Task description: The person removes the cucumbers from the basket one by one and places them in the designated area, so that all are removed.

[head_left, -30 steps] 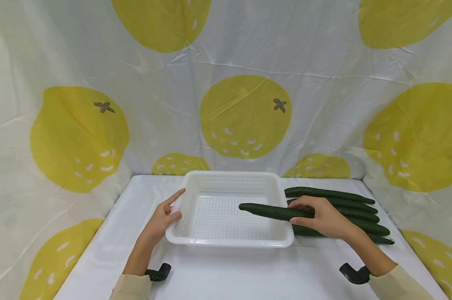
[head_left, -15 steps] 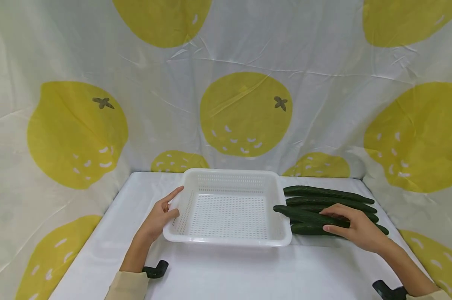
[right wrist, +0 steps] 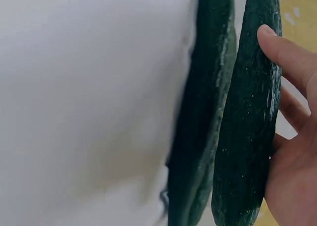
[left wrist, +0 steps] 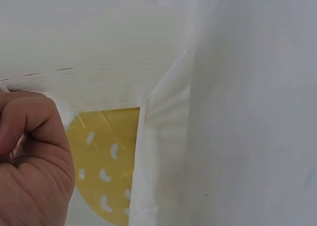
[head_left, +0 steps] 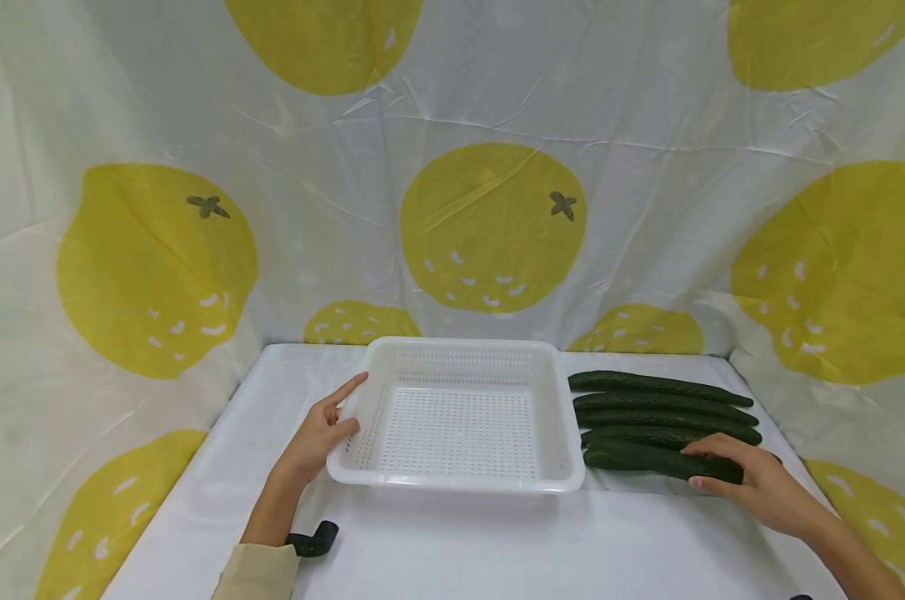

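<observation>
A white perforated plastic basket (head_left: 456,483) stands in the middle of the table in the head view, with nothing in it. My left hand (head_left: 319,437) grips its left side, thumb over the rim and index finger stretched along it. At the right, my right hand (head_left: 756,483) holds a dark green cucumber (head_left: 640,457) by its right end, low over the near side of the row. In the right wrist view the thumb lies on this cucumber (right wrist: 247,112) and fingers curl behind it. Another cucumber (right wrist: 198,107) shows beside it.
Several more cucumbers (head_left: 658,386) lie side by side just right of the basket, pointing across the table. White cloth (head_left: 460,550) covers the table. Behind it hangs a white curtain (head_left: 640,233) with yellow lemon prints.
My right hand has carried the cucumber from over the basket's right side rightward and down to the near side of the row. The left hand stays on the basket.
</observation>
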`<state>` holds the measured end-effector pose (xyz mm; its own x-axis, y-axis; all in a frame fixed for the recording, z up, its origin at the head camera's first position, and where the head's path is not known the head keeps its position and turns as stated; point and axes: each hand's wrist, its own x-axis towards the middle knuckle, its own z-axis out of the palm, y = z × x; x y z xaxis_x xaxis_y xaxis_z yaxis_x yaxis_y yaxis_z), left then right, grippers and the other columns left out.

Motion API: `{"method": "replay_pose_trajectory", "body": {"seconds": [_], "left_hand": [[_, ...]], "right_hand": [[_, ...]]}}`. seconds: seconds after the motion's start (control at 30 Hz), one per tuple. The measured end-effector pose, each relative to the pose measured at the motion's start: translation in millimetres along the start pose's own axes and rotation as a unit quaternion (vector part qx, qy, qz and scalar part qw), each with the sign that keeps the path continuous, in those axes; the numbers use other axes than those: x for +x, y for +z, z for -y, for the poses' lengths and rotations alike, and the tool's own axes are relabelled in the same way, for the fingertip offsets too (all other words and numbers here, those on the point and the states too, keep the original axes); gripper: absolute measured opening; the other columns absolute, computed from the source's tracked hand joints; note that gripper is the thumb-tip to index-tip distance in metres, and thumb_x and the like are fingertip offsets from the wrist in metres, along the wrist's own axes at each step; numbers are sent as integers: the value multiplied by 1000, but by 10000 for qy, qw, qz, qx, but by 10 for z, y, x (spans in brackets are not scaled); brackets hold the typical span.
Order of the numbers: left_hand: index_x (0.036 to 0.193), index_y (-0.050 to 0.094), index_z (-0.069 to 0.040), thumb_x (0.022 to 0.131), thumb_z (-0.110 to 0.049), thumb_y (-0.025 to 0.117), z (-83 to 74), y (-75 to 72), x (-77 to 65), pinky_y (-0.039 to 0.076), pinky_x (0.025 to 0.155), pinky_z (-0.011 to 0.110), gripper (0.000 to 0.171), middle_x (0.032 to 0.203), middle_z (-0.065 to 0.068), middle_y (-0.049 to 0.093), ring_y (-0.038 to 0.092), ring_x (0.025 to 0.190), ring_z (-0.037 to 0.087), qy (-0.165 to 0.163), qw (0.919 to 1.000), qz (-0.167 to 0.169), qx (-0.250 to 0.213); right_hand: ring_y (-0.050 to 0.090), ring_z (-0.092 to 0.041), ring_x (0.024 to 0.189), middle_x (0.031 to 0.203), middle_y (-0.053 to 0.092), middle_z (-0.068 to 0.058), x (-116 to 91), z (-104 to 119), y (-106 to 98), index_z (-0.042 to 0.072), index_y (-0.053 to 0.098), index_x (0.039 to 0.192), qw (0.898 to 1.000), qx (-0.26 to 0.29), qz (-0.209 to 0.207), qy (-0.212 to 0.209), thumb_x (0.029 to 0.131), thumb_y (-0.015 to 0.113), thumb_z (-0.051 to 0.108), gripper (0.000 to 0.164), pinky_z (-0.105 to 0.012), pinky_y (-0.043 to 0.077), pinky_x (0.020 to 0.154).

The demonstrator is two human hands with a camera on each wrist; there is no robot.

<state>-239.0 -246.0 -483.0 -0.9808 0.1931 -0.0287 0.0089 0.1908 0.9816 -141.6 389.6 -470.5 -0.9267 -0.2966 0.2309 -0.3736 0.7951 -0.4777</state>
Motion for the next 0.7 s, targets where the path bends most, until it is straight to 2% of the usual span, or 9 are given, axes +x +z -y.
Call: {"method": "replay_pose_trajectory", "body": {"seconds": [0.13,0.3,0.43,0.5,0.7], "left_hand": [[159,40,-31,92,4,56,-8,9,5,46,57,24,77,66,-3,43,43,57,10,-18,10000,-37,20],[161,38,-28,91,5,56,-4,24,3,48,59,25,79,67,-2,45,47,58,10,-15,10000,45,-36],[161,38,-28,91,6,56,-2,28,0,51,62,26,80,79,6,58,55,66,13,-16,10000,76,-61],[161,38,-27,91,7,56,-5,25,0,51,63,26,80,81,7,60,57,68,13,1,9999,83,-104],[162,36,-26,91,8,55,-7,10,-1,51,62,25,81,68,0,51,55,65,11,44,9996,169,-214]], "right_hand": [[59,7,108,117,67,15,-40,-90,107,33,70,120,9997,-48,-10,-258,84,84,29,38,-16,49,84],[58,6,107,116,65,16,-49,-144,199,33,70,118,9993,-167,63,-334,84,84,31,37,-18,50,83],[59,5,106,114,65,18,-43,-163,260,35,71,116,9991,-297,37,-312,82,85,33,36,-17,50,82],[59,3,106,115,65,18,-41,-169,284,36,71,116,9985,-427,19,-350,82,84,34,36,-20,52,82],[59,-1,107,116,64,17,-50,-171,328,38,71,116,9960,-773,-108,-435,81,85,37,38,-29,54,80]]}}
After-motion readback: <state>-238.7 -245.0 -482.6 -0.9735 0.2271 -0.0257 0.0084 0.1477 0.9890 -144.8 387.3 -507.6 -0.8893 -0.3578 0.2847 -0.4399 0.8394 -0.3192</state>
